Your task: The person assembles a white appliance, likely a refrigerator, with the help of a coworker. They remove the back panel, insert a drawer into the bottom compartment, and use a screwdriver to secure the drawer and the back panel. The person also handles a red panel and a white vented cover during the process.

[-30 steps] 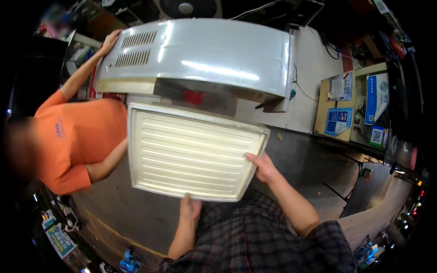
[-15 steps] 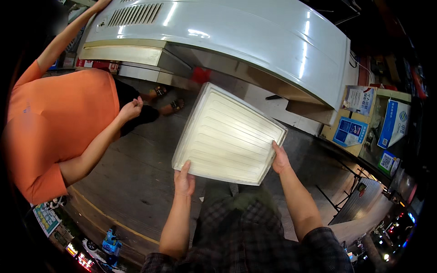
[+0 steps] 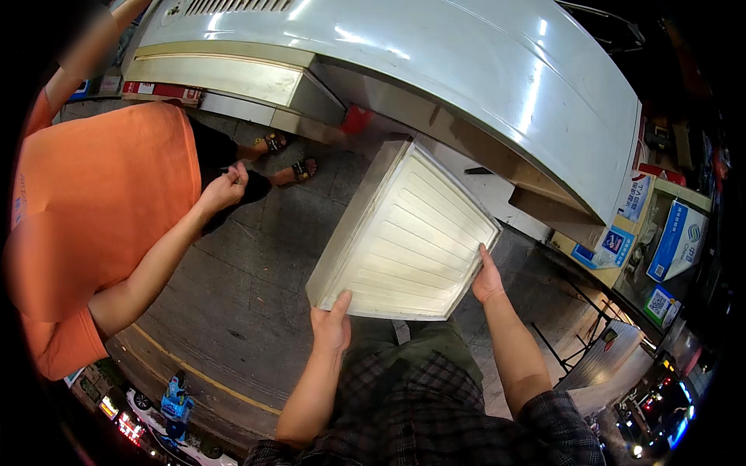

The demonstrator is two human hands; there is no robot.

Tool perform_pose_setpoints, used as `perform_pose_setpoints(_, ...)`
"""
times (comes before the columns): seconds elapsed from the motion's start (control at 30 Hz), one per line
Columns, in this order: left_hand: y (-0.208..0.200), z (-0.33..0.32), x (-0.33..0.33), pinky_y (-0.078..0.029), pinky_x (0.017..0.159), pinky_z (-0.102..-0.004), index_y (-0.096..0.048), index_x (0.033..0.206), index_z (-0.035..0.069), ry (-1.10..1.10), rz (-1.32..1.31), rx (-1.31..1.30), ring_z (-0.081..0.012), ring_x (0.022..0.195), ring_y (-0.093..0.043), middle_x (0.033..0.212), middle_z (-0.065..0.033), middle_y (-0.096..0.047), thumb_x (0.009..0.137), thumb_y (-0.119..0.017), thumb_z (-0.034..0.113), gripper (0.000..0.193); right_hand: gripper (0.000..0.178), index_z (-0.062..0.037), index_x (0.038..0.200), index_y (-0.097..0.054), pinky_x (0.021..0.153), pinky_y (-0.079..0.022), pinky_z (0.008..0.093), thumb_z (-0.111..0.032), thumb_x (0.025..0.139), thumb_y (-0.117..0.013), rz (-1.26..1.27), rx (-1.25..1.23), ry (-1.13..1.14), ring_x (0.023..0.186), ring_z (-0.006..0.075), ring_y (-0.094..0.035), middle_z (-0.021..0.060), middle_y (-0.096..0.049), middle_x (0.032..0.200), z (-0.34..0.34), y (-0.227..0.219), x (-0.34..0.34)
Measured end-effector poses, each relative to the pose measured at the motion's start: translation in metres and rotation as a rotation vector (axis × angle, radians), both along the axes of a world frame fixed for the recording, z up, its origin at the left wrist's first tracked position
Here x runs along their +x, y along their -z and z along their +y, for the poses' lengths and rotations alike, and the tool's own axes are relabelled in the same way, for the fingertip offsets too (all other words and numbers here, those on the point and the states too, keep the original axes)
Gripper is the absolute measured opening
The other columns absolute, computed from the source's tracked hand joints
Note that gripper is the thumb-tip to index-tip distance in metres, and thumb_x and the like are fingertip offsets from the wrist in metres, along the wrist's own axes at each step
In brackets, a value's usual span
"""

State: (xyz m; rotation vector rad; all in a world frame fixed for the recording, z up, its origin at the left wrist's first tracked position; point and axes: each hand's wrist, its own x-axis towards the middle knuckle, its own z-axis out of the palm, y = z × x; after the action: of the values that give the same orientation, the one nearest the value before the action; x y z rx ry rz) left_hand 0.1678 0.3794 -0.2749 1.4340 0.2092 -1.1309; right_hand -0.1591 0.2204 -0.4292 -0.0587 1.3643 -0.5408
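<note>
As fingers (image 3: 339, 304) clasp its edges, ribbed cream panel (image 3: 416, 241), between them

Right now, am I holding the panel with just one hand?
No, your left hand holds the panel near its lower left corner, and your right hand holds its right edge.

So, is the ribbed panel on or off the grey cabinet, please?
Off: left hand and right hand hold the ribbed panel, and pale floor shows between it and the grey cabinet.

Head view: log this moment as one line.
left hand: holds cream ribbed four-sided panel, near-left corner; right hand: holds its right edge; beyond: glossy pale-grey cabinet; left: orange-shirted person
</note>
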Motion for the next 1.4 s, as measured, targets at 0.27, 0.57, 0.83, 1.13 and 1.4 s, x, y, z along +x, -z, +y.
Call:
perform_pose_setpoints(0.27, 0.043, -0.014, 0.035, -0.040, 0.115, -0.0431, -0.040, 0.151, 0.002, -0.043, 0.062, -0.022, -0.0270, 0.135, -0.052, 0.148, -0.0129, -0.053, 0.098, -0.070, 0.017, 0.063, 0.065, -0.0026, 0.156, -0.037, 0.118, -0.038, 0.0420, -0.039, 0.107, -0.058, -0.027, -0.048, -0.005, 0.141, 0.0292, -0.047, 0.0144, -0.048, 0.155, 0.000, 0.002, 0.000)
perform_pose_setpoints(0.57, 0.066, -0.027, 0.050, -0.037, 0.118, -0.0410, -0.038, 0.153, 0.004, -0.043, 0.114, -0.003, -0.0260, 0.139, -0.048, 0.151, -0.0116, -0.051, 0.098, -0.071, 0.018, 0.066, 0.057, -0.0006, 0.154, -0.040, 0.119, -0.038, 0.0405, -0.035, 0.110, -0.051, 0.064, 0.032, 0.002, 0.139, 0.0278, -0.050, 0.0137, -0.051, 0.153, -0.014, 0.010, 0.009)
perform_pose_setpoints(0.83, 0.029, -0.062, 0.038, -0.050, 0.098, -0.0398, -0.039, 0.149, 0.004, 0.000, -0.030, 0.168, -0.0240, 0.125, -0.057, 0.138, -0.0143, -0.058, 0.096, -0.073, 0.023, 0.066, 0.067, 0.0085, 0.148, -0.043, 0.106, -0.050, 0.0439, -0.044, 0.108, -0.053, 0.283, 0.082, -0.247, 0.125, 0.0333, -0.061, 0.0237, -0.060, 0.139, -0.008, 0.016, -0.005)
perform_pose_setpoints(1.13, 0.040, -0.101, 0.052, -0.053, 0.089, -0.0399, -0.048, 0.139, -0.008, 0.136, -0.097, 0.380, -0.0274, 0.113, -0.064, 0.130, -0.0212, -0.061, 0.095, -0.075, 0.032, 0.064, 0.057, 0.0092, 0.139, -0.054, 0.085, -0.063, 0.0437, -0.040, 0.111, -0.047, 0.277, 0.335, -0.529, 0.096, 0.0288, -0.075, 0.0204, -0.071, 0.121, -0.013, 0.008, -0.026)
perform_pose_setpoints(1.4, 0.058, -0.082, 0.067, -0.048, 0.108, -0.0474, -0.033, 0.152, -0.008, 0.104, 0.034, 0.310, -0.0336, 0.132, -0.055, 0.147, -0.0247, -0.050, 0.096, -0.074, 0.031, 0.079, 0.069, 0.0139, 0.144, -0.046, 0.096, -0.057, 0.0416, -0.046, 0.111, -0.039, 0.544, 0.159, -0.624, 0.111, 0.0309, -0.069, 0.0265, -0.066, 0.127, -0.023, -0.016, -0.007)
